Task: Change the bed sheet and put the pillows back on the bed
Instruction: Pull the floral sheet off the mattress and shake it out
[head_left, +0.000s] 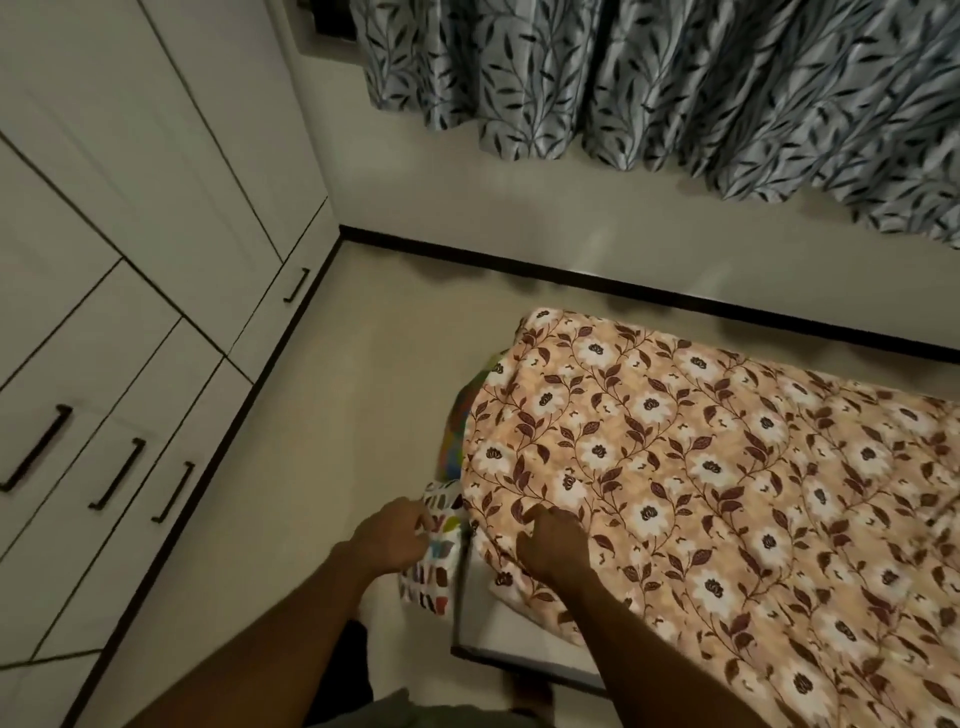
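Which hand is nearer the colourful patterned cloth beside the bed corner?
Left. The left hand holds the patterned cloth at its upper edge; the right hand is off to its right, gripping the floral sheet.

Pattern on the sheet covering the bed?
The sheet is peach with white flowers, brown leafy vines; head view.

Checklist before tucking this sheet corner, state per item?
1. Grip: right hand pinches the floral sheet at the near corner: ok.
2. Other hand free: not ok, left hand holds a patterned cloth beside the bed.
3. Corner covered: not ok, white bed base shows.
4. Sheet smooth: not ok, bunched at the corner.
5. Sheet's right end placed: cannot tell, out of frame.
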